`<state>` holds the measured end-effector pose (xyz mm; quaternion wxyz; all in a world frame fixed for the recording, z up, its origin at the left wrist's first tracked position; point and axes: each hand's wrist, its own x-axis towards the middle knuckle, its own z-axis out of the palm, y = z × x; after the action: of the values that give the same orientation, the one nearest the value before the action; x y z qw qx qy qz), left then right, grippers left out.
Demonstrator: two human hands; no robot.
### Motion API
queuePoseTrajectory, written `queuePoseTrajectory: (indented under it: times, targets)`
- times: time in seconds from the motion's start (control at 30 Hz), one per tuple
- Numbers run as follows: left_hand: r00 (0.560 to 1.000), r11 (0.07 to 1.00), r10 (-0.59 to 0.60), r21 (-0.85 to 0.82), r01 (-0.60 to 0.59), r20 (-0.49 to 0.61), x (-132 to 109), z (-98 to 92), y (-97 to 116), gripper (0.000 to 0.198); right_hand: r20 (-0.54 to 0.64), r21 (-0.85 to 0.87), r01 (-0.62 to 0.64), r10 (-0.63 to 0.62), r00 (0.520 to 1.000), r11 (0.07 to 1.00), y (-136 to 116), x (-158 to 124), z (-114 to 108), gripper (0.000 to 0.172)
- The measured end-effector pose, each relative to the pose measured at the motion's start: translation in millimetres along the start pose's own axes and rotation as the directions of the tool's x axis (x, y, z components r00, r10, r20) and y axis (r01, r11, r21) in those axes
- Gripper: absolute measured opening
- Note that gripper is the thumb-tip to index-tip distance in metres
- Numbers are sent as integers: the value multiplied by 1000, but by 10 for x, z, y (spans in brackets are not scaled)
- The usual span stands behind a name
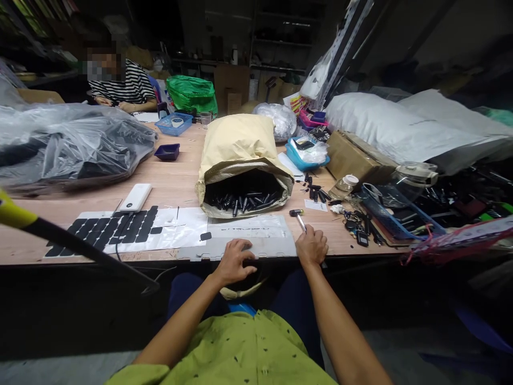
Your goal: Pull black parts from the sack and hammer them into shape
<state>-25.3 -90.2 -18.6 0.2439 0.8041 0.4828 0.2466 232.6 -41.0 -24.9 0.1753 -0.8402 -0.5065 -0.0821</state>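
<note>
My right hand (311,246) is closed round the silver handle of a small hammer (297,213); its dark head with a yellowish end lies just beyond the table's front part. My left hand (236,262) rests at the table's front edge, over a grey board (256,232), its fingers loosely bent with the thumb apart and nothing visible in them. Behind the board, a large cream sack (240,136) lies with its mouth towards me. Many black pen-like pieces (244,202) show inside it. Left of the board, rows of black rounded patches (136,227) lie on white sheets.
A white power bank (136,198) with a cable lies at left, behind a yellow-black bar (60,230). At right are loose black parts (316,192), a jar (343,186), keys (362,235) and a blue basket (396,214). A person in a striped shirt (136,83) sits across.
</note>
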Motion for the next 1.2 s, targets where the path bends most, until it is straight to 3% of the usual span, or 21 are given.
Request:
queuePoseTrajectory:
  times: [0.1,0.2,0.27,0.33,0.43,0.6,0.73,0.8,0.9,1.0,1.2]
  targets:
    - [974,990,-132,-67,122,-184,299,-98,-87,8,-14,-3,7,-7,1000,1000,-7,1,11,32]
    - [877,949,-314,-100,299,-364,686,-262,-218,7,-13,-12,6,-6,1000,1000,-28,3,8,32]
    - [809,906,-412,-93,413,-419,909,-354,-295,7,0,-19,-1,1,1000,1000,-48,3,-2,32]
    - [770,864,-481,-81,496,-420,1066,-412,-347,12,9,-23,-9,9,1000,1000,-70,3,-12,32]
    - [747,823,-550,-91,561,-373,1165,-461,-373,18,15,-23,-12,12,1000,1000,-96,3,-22,32]
    - [717,800,-599,-235,552,-356,1051,-547,-329,24,23,-24,-12,13,1000,1000,-120,1,-38,33]
    - [742,781,-587,-469,413,-324,884,-492,-234,38,26,-32,-15,16,1000,999,-126,0,-54,33]
    - [787,751,-551,-576,322,-278,831,-387,-172,41,28,-37,-16,17,999,999,-123,2,-56,33]
    - [857,719,-480,-642,264,-185,794,-195,-88,30,33,-49,-21,22,999,999,-108,8,-44,32]
    - [892,752,-437,-590,295,-111,772,-49,-51,20,22,-54,-19,21,1000,998,-85,15,-18,31]
    - [950,931,-270,-294,216,-158,725,39,-73,16,-1,-44,-6,6,1000,999,-57,1,14,31]
